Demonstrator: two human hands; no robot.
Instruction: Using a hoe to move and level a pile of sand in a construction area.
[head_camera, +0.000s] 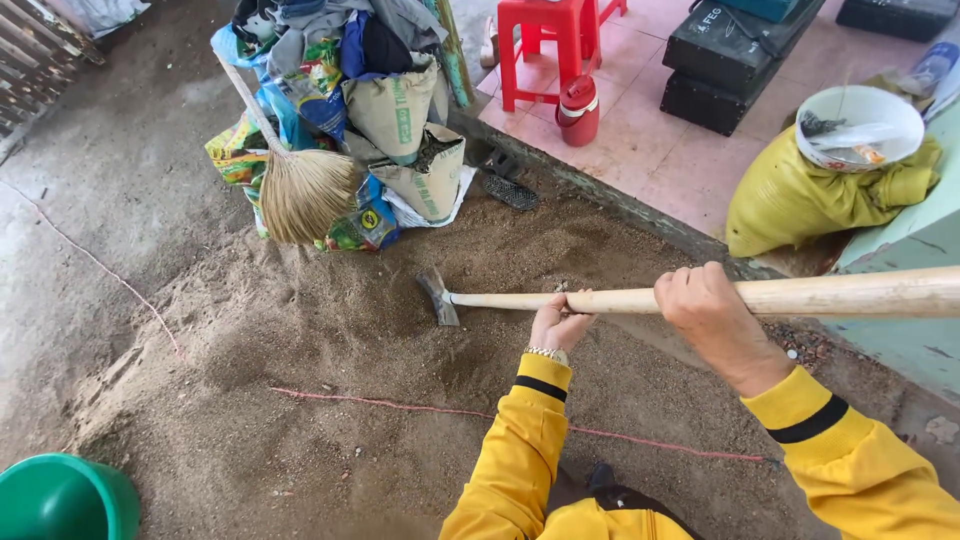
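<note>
A long, smooth, pale wooden handle crosses the right half of the frame and ends in a dull metal hoe blade set into coarse, grainy brown sand at centre. The left hand wraps the shaft from below, fingers closed round it; the right hand clamps it from above, further right. A bristly straw broom leans on crumpled sacks at upper centre. A glossy green bucket sits lower left.

one hoe, one broom, two hands
</note>
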